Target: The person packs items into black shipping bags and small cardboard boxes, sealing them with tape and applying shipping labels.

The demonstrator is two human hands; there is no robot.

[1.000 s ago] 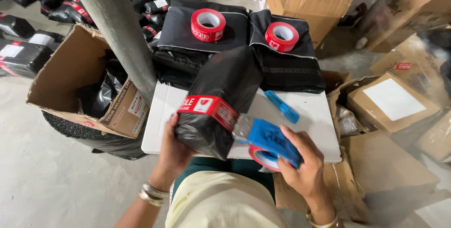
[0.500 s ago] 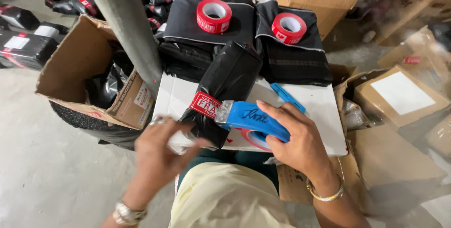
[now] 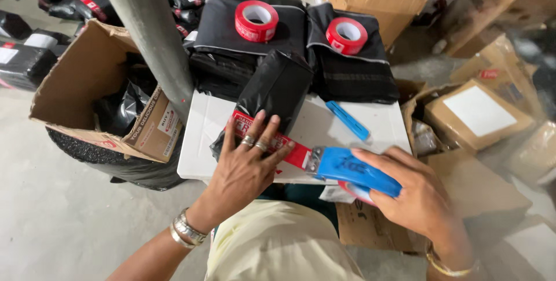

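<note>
- The left hand (image 3: 249, 162) lies flat, fingers (image 3: 272, 127) spread open, pressing a strip of red tape (image 3: 271, 140) onto a black parcel (image 3: 272, 92).
- The right hand (image 3: 414, 197) has its fingers closed around a blue tape dispenser (image 3: 350, 168), which sits at the end of the strip, just beside the parcel.
- The parcel lies tilted across a white bench (image 3: 382, 124), its far end resting against a stack of black folded bags (image 3: 231, 32).
- A blue pen (image 3: 347, 120) lies on the bench, to the right of the parcel.
- Two red tape rolls (image 3: 256, 20) sit on the black stacks behind.
- An open cardboard box (image 3: 81, 84) with black bags inside stands at the left, beside a grey pole (image 3: 147, 26).
- A sealed carton with a blank white label (image 3: 478, 110) sits at the right, among other brown cartons.
- More black parcels lie on the grey concrete floor (image 3: 52, 211).
</note>
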